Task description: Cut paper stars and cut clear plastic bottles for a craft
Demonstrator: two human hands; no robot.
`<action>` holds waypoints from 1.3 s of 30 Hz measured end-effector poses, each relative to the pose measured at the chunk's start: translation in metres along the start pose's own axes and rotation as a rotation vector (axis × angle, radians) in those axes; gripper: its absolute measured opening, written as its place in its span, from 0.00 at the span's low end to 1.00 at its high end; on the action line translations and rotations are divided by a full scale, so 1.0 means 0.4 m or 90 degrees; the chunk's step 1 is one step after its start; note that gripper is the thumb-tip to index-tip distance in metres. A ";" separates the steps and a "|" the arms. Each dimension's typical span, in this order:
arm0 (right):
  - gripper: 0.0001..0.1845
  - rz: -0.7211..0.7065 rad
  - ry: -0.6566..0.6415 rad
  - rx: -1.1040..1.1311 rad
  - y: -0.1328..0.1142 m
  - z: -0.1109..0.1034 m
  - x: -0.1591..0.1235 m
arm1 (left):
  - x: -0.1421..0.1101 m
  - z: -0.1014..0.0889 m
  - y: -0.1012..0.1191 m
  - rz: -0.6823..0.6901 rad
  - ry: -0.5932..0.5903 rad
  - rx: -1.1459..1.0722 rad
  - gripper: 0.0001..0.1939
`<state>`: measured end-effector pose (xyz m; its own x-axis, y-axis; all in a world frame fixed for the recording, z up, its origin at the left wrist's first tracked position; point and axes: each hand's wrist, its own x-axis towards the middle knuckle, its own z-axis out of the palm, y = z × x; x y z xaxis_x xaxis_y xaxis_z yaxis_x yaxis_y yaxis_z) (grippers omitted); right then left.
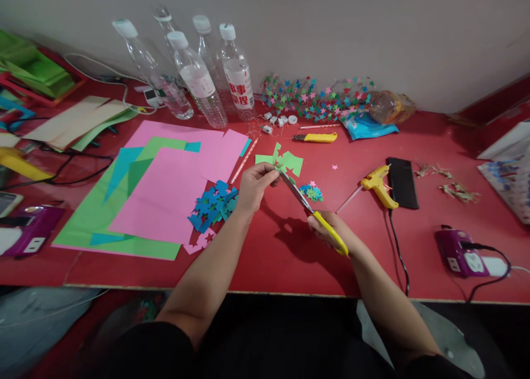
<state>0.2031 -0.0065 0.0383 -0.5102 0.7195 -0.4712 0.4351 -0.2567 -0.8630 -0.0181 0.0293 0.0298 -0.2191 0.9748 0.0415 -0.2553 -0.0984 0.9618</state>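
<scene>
Green paper (293, 161) with star-shaped gaps at tip of yellow-handled scissors (322, 222); whether lifted off red surface (269, 257), cannot tell. Left hand (254, 185): grip pinched on paper. Right hand (341, 227): grip around handles. Step judged cutting; next move calls for steady paper.

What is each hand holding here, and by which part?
Right hand: the scissors, by the yellow handles. Left hand: green paper, seemingly pinched at its near edge; the exact spot is hidden.
</scene>
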 end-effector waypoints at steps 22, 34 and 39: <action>0.29 0.011 0.034 0.011 0.014 0.017 0.017 | 0.001 0.005 -0.014 -0.013 0.012 -0.037 0.05; 0.30 -0.002 0.050 0.008 0.005 0.023 0.015 | 0.000 0.006 -0.018 0.007 0.009 -0.033 0.05; 0.29 -0.012 0.055 0.017 0.009 0.021 0.016 | 0.001 0.006 -0.021 0.013 0.007 -0.037 0.04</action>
<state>0.1951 -0.0084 0.0306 -0.4519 0.7765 -0.4390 0.4058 -0.2593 -0.8764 -0.0139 0.0311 0.0222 -0.2347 0.9703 0.0581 -0.3054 -0.1304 0.9432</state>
